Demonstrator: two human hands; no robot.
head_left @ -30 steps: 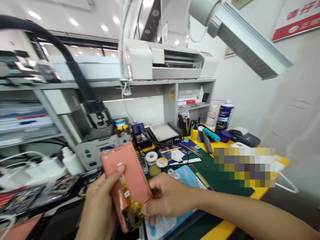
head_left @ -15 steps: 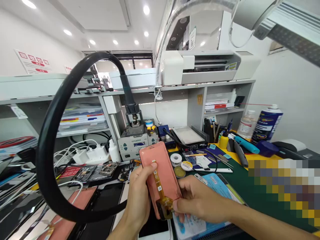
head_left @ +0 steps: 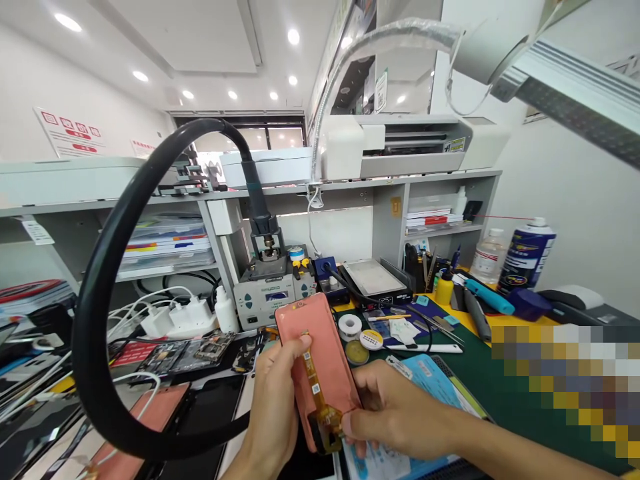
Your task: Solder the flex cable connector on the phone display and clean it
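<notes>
A pink-backed phone screen panel [head_left: 333,353] is held up, tilted, at the lower middle of the head view. My left hand [head_left: 277,393] grips its left edge, the thumb pressing on the top of an orange flex cable [head_left: 314,380] that runs down the back. Around the lower right edge my right hand [head_left: 387,407] is closed, its thumb and fingers at the cable's wide lower end. Below the panel lies a dark phone [head_left: 307,463], partly hidden. Blue packaging [head_left: 425,377] sits under my right hand.
A thick black hose [head_left: 90,333] loops at the left, in front of the soldering station [head_left: 260,300]. Opened phones and a circuit board [head_left: 213,347] lie at left. A solder spool [head_left: 349,327], tweezers, a yellow bottle [head_left: 443,290] and a spray can [head_left: 527,257] stand or lie toward the right.
The view has tilted slightly upward, so the background sits lower. Both hands still hold the panel, which has barely moved; the left thumb stays near the cable's top.
</notes>
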